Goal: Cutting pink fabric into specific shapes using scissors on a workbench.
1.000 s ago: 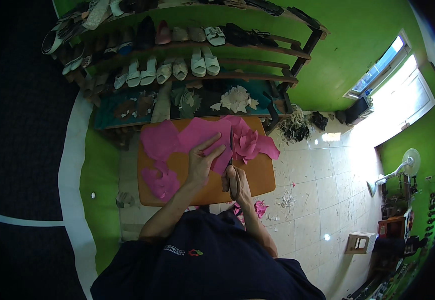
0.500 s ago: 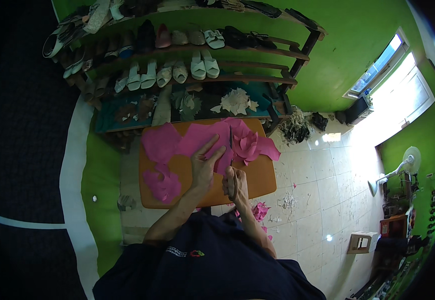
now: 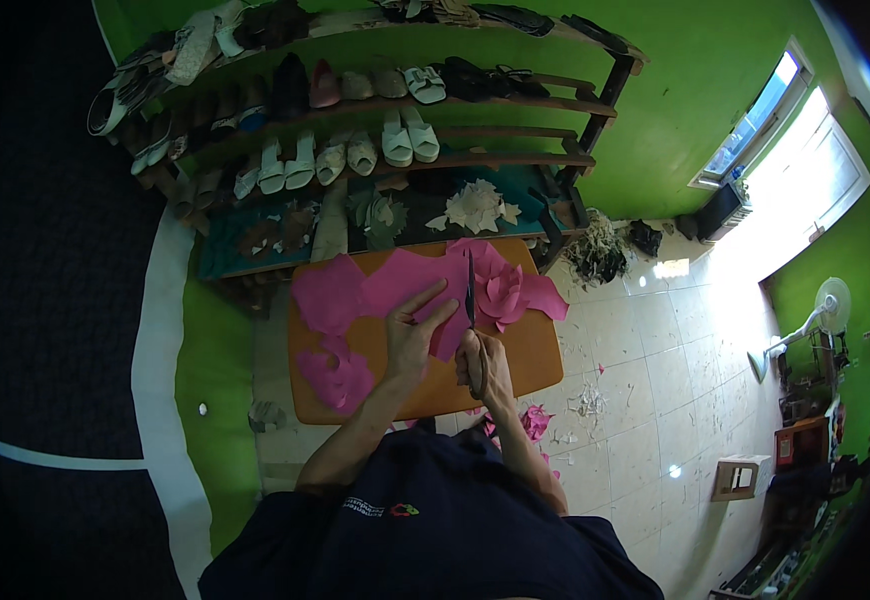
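Note:
My right hand (image 3: 484, 362) is closed round the handles of a pair of dark scissors (image 3: 471, 288), whose blades point away from me along the right edge of a pink sheet (image 3: 407, 278). Just left of the blades, my left hand (image 3: 413, 335) holds this thin sheet, with the thumb and a finger stretched across its surface. To the right of the scissors lies a heap of cut pink pieces (image 3: 501, 290). More pink material (image 3: 330, 295) spreads at the left, with a curled offcut (image 3: 336, 375) nearer to me. All of it is on a brown table (image 3: 380, 398).
Behind the table stands a wooden rack (image 3: 515, 158) carrying several sandals and shoes. Pale scraps (image 3: 482, 207) lie on its lowest shelf. Pink scraps (image 3: 535, 421) are on the tiled floor beside me. A white fan (image 3: 831, 305) and a small stool (image 3: 738, 479) stand at the right.
The whole view has shifted slightly, so the scene sits a little further right. The scissor blades show more plainly beside the sheet's edge. Both hands keep their holds.

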The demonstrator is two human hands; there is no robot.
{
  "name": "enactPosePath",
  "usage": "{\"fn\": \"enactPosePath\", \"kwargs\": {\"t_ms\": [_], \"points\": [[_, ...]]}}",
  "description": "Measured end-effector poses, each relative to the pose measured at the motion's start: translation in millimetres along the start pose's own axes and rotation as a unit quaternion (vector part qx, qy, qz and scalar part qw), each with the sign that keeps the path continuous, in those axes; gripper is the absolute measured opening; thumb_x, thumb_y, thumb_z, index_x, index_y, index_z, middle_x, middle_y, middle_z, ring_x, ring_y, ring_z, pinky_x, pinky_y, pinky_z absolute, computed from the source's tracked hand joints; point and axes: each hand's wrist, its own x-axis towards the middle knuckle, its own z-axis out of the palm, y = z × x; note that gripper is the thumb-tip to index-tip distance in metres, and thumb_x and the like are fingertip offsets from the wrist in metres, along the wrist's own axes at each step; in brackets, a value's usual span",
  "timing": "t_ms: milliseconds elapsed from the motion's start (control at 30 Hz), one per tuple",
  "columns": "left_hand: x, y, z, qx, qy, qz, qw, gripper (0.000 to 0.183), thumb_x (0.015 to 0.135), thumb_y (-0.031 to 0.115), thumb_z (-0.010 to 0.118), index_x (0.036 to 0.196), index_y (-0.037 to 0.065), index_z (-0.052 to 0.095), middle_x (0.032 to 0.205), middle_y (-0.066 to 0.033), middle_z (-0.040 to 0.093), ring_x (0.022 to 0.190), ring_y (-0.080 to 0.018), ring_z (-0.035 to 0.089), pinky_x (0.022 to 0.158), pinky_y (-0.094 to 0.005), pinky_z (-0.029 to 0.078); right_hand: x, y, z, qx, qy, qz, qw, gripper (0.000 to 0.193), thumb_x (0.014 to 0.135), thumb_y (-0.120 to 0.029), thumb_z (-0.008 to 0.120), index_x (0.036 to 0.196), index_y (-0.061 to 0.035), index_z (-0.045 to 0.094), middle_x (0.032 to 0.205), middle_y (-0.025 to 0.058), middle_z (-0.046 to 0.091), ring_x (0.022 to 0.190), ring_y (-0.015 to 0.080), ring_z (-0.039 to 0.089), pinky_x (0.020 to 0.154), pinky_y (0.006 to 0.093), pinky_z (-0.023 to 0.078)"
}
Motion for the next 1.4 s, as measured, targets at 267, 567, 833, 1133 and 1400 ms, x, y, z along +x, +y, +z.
{"fn": "enactPosePath", "kwargs": {"t_ms": [267,567,833,1133,1400], "points": [[-3,-1,4,-0.029,-0.001,-0.009,1.0,0.048,0.084,-0.002,0.073,0.131,-0.002,0.059,0.111,-0.0115,0.069,0.09,-0.0132,0.067,0.08,-0.0253,0.056,1,-5,-2,0.012,-0.005,-0.009,1.0,0.065,0.087,-0.069,0.059,0.077,-0.0044,0.052,0.062,-0.0007,0.047,0.05,0.0092,0.048,0.046,0.027,0.042],[2,5,4,-0.035,0.004,-0.005,0.999,0.051,0.084,-0.006,0.071,0.133,-0.002,0.057,0.116,-0.0139,0.067,0.096,-0.0158,0.068,0.087,-0.0272,0.057,6,2,-1,0.046,0.014,0.009,0.999,0.066,0.084,-0.072,0.061,0.071,-0.0081,0.048,0.057,-0.0029,0.043,0.044,0.0074,0.044,0.04,0.0253,0.038],[8,15,-3,-0.002,-0.017,0.005,1.0,0.054,0.082,-0.006,0.072,0.133,-0.002,0.057,0.12,-0.013,0.066,0.097,-0.0152,0.067,0.088,-0.0266,0.056,3,-5,-4,0.019,0.005,0.005,1.0,0.062,0.086,-0.068,0.061,0.07,-0.0099,0.046,0.056,-0.0037,0.041,0.043,0.0062,0.042,0.039,0.0243,0.034],[14,22,-18,0.011,-0.068,0.025,0.997,0.054,0.082,-0.007,0.071,0.134,-0.002,0.056,0.125,-0.0131,0.064,0.1,-0.0139,0.066,0.088,-0.0259,0.055,-5,-13,-8,0.013,0.014,0.039,0.999,0.06,0.083,-0.063,0.07,0.063,-0.0129,0.043,0.051,-0.0064,0.039,0.041,0.0044,0.039,0.037,0.024,0.03],[14,21,-18,0.026,-0.08,0.021,0.996,0.055,0.081,-0.006,0.071,0.134,-0.001,0.057,0.123,-0.012,0.065,0.104,-0.0143,0.065,0.094,-0.0273,0.053,-13,-11,-17,0.031,0.017,0.036,0.999,0.061,0.081,-0.061,0.072,0.061,-0.0135,0.041,0.05,-0.0065,0.037,0.038,0.0045,0.037,0.035,0.0235,0.028]]}}
